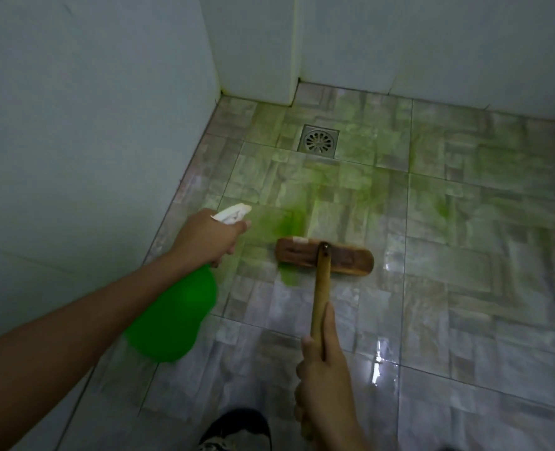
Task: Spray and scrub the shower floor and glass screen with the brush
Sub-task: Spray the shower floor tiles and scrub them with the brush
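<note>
The brush [324, 260] is lying with its wooden head flat on the shower floor [464, 288], well on the near side of the drain [318, 142], and its long wooden handle is running back from the head toward the person. The right hand [326, 379] is gripping that handle, its grip clamped around the wood with the thumb laid along the shaft. Left of the brush head, the left hand [206, 237] is holding a green spray bottle [175, 317], its grip closed around the neck below the white nozzle [232, 213], which is pointing toward the floor between brush and drain. Green spray [282, 222] is staining the tiles around the drain and showing thickest just beside the brush head's left end. White walls [74, 125] are rising behind and to the left of the drain. A dark shoe [237, 428] is showing at the bottom edge, nearer than the brush.
</note>
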